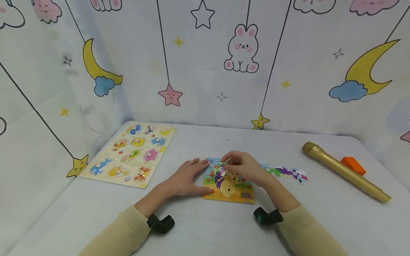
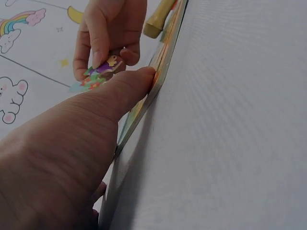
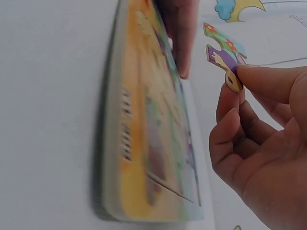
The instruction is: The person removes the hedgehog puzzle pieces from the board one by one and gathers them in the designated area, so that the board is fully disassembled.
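On the white table lies a small jigsaw board (image 1: 208, 196), with a cartoon animal picture and an orange-yellow lower border. My left hand (image 1: 189, 179) rests at its left side, fingers extended toward the upper left corner; the thumb lies on the board's edge in the left wrist view. My right hand (image 1: 246, 170) is over the upper part of the board and pinches a jigsaw piece (image 3: 223, 57) between thumb and fingers. That piece is green and purple with red flowers, tilted and raised off the board in the right wrist view. Part of the board is hidden behind my right hand.
Several loose jigsaw pieces (image 1: 288, 172) lie right of the board. Farther right are a gold microphone-shaped stick (image 1: 346, 172) and an orange block (image 1: 353, 165). A sea-animal puzzle board (image 1: 129, 153) lies at the left. Printed cloth (image 1: 205, 64) hangs behind the table.
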Tool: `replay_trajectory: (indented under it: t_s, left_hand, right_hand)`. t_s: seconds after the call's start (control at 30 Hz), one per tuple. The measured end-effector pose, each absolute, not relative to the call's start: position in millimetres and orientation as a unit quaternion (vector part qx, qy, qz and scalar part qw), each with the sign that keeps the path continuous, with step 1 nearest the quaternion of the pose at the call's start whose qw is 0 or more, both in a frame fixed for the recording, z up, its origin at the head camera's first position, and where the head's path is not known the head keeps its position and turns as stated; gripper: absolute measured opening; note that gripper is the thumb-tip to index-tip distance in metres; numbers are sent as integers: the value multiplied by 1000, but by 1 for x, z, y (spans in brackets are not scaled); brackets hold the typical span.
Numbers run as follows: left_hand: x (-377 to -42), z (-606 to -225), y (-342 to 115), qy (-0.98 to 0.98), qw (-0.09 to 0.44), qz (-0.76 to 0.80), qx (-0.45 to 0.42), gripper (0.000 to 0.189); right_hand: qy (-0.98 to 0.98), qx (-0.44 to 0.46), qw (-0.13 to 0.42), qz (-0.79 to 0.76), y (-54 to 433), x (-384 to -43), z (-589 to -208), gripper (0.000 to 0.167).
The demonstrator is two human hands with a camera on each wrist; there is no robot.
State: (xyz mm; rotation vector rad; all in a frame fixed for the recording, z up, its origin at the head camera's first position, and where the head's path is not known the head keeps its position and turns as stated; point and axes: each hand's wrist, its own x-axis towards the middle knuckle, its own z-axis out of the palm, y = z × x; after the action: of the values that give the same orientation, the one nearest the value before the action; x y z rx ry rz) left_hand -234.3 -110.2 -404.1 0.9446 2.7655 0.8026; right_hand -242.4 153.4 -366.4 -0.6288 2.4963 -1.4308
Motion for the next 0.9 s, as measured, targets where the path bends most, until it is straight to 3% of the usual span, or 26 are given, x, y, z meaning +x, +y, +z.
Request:
replay_trajectory:
  t_s: [0.43,0.9]
  left_hand:
    - [-232,-403,-108,914,55,252,313,91]
    - [-232,-405,-109,918,57,245,307,92]
  right_hand:
    - [858,-168,90,-477,205,-237,-339,30]
    - [880,-139,120,-438,261,-213,-353,30]
